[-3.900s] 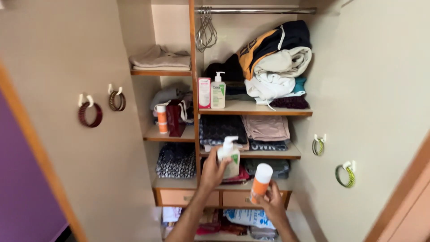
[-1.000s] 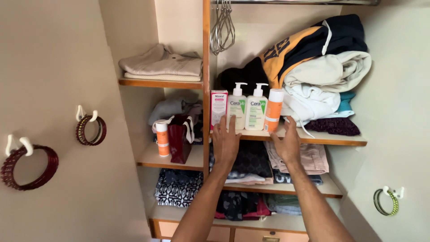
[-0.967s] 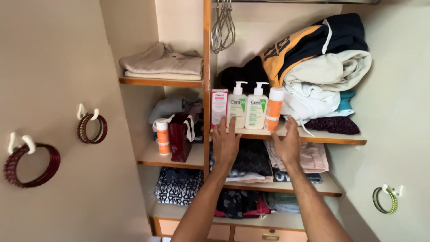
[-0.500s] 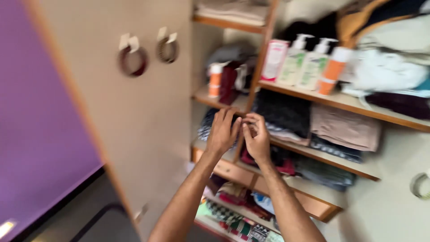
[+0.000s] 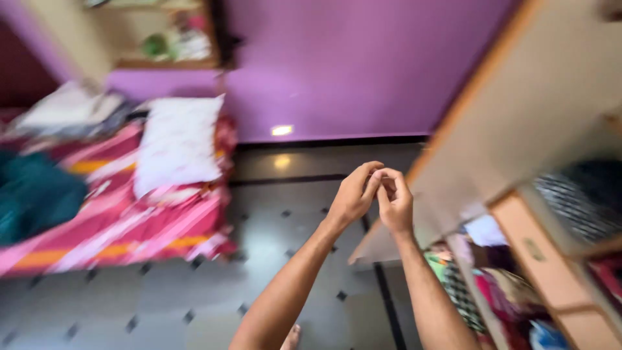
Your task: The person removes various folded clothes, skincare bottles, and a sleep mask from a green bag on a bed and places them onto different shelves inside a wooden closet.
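My left hand and my right hand are raised in front of me, fingertips touching each other, with nothing visible in either. They hover above the grey tiled floor, just left of the open wardrobe door. The frame is blurred by motion.
A bed with a pink striped cover and a white pillow stands at the left. A purple wall is behind. The wardrobe's lower drawers and bundled clothes show at the right edge.
My hands left the shelf with the bottles, came together, and the view swung left from the wardrobe interior to the bed and floor.
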